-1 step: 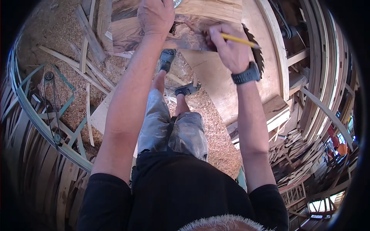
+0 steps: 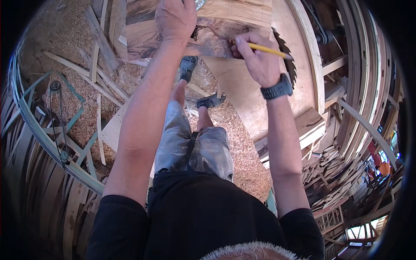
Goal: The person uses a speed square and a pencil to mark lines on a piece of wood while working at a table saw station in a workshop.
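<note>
Two hands work at the top of the view over a wooden board (image 2: pixel 216 30) with dark grain figure, which lies on the saw tabletop (image 2: pixel 260 108). The circular saw blade (image 2: pixel 288 60) stands up through the tabletop just right of the board. The left hand (image 2: pixel 175 17) rests palm-down on the board, fingers spread flat, holding nothing. The right hand (image 2: pixel 255 56), wearing a dark wristwatch (image 2: pixel 277 90), is closed around a yellow pencil (image 2: pixel 268 51), its tip end touching the board's lower edge. Sawdust (image 2: pixel 234 143) and offcut strips (image 2: pixel 99 125) cover the floor below.
</note>
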### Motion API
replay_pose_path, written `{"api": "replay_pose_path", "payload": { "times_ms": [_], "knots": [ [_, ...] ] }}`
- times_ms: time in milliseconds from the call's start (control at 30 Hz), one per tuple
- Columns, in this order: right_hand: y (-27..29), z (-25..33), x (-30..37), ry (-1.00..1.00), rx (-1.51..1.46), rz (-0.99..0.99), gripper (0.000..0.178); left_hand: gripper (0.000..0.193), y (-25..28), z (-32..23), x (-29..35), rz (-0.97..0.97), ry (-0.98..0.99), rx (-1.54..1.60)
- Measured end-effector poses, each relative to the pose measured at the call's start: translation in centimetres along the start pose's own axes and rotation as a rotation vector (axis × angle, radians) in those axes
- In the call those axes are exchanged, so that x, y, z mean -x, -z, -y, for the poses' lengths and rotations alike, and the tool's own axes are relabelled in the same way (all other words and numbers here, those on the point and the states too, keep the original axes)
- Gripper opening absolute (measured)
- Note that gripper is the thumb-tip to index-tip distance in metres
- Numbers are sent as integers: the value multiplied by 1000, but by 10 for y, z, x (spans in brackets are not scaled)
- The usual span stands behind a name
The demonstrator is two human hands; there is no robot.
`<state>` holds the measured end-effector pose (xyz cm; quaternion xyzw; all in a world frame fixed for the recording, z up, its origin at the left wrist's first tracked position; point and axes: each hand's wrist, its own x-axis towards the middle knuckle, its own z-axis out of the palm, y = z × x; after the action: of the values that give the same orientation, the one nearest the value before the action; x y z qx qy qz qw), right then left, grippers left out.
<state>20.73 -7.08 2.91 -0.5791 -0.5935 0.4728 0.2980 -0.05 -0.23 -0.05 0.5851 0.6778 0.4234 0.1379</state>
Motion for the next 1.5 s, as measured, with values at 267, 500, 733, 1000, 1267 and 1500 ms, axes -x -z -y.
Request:
{"api": "replay_pose_path", "payload": {
  "times_ms": [267, 500, 733, 1000, 1267, 1500],
  "knots": [
    [2, -2, -20, 64, 59, -125, 26, 35, -2, -3, -2, 17, -3, -17],
    [-1, 0, -18, -18, -65, -103, 29, 35, -4, 0, -1, -38, -93, -10],
    [-4, -4, 22, 71, 25, -51, 27, 34, 0, -4, 0, -10, -14, 1],
    [-8, -2, 26, 75, 21, -112, 23, 32, -3, -1, -1, 16, 24, -23],
    [-7, 3, 35, 104, 33, -165, 23, 35, -4, 1, 0, -19, -32, -22],
    [-16, -26, 106, -249, -345, -67, 31, 40, -2, 4, -3, 15, -64, 31]
  ]
}}
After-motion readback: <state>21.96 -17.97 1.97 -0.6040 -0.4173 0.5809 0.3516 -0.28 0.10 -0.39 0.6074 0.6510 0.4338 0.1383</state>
